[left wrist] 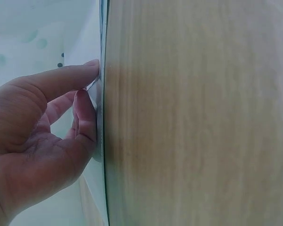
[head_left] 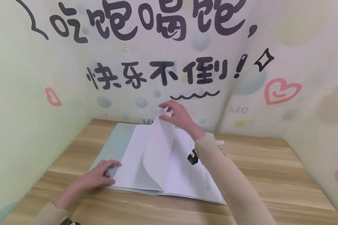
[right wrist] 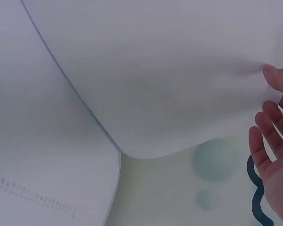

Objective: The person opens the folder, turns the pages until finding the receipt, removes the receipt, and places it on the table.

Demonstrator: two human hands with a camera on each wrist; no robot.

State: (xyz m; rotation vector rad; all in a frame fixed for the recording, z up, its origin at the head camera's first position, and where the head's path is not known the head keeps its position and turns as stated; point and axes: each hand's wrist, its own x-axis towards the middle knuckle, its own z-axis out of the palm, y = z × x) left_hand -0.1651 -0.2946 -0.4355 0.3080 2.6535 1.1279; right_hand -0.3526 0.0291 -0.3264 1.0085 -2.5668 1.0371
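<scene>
An open book with a pale blue cover and white pages lies on the wooden table. Near its top edge, my right hand pinches a page between thumb and fingers, and the page stands raised and bent over the middle. In the right wrist view that page hangs from the thumb and index finger, the other fingers spread below. My left hand rests on the lower left corner with relaxed, bent fingers. The left wrist view shows its thumb and fingertips touching the book at its edge.
Behind the table rises a pale wall covering with large black characters and coloured dots. A small pink tab sticks out beside the book's upper right. Side walls bound the table left and right.
</scene>
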